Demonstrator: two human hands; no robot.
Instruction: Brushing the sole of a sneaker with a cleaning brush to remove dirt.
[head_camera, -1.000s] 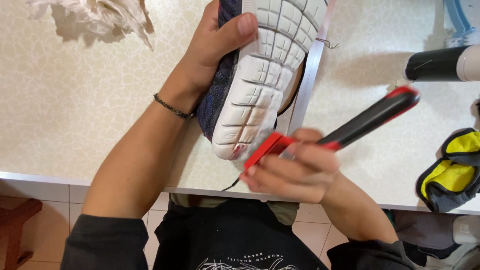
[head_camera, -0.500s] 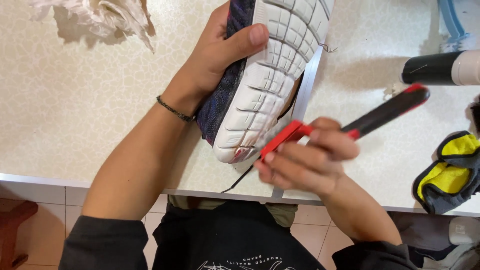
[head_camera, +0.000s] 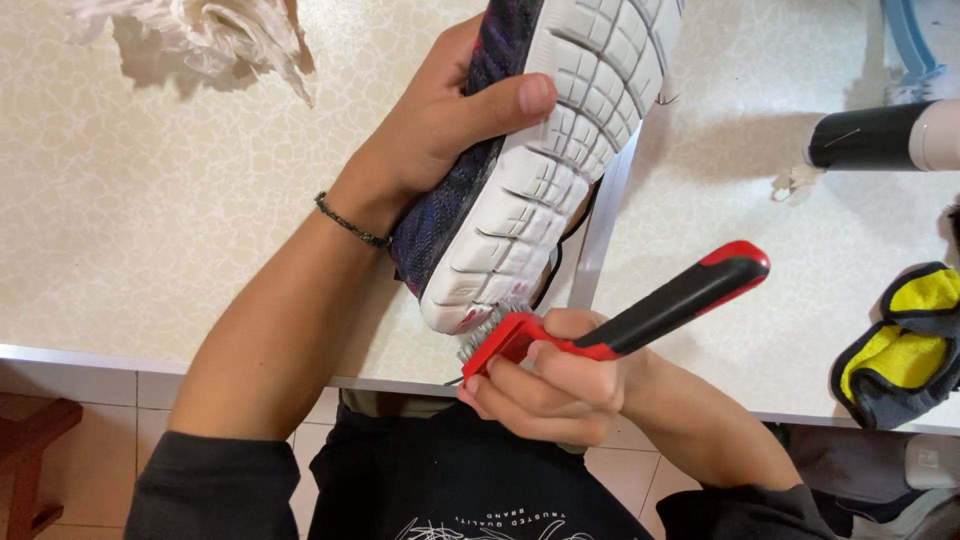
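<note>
The left hand holds a sneaker above the bench, with the white grooved sole turned up toward the camera and the dark blue and purple knitted upper facing the palm. Its fingers are wrapped around the upper, and the thumb presses across the edge of the sole. A thin dark bracelet sits on this wrist. The right hand is clenched around a brush with a red head and a black and red handle; the handle points up and to the right, away from the body. The pale bristles touch the end of the sole that is nearest to the person, just over the front edge of the bench. On the bench, crumpled white paper lies at the far left, a black and white cylinder lies at the right edge, and a yellow and grey cloth lies below it, well apart from the shoe.
</note>
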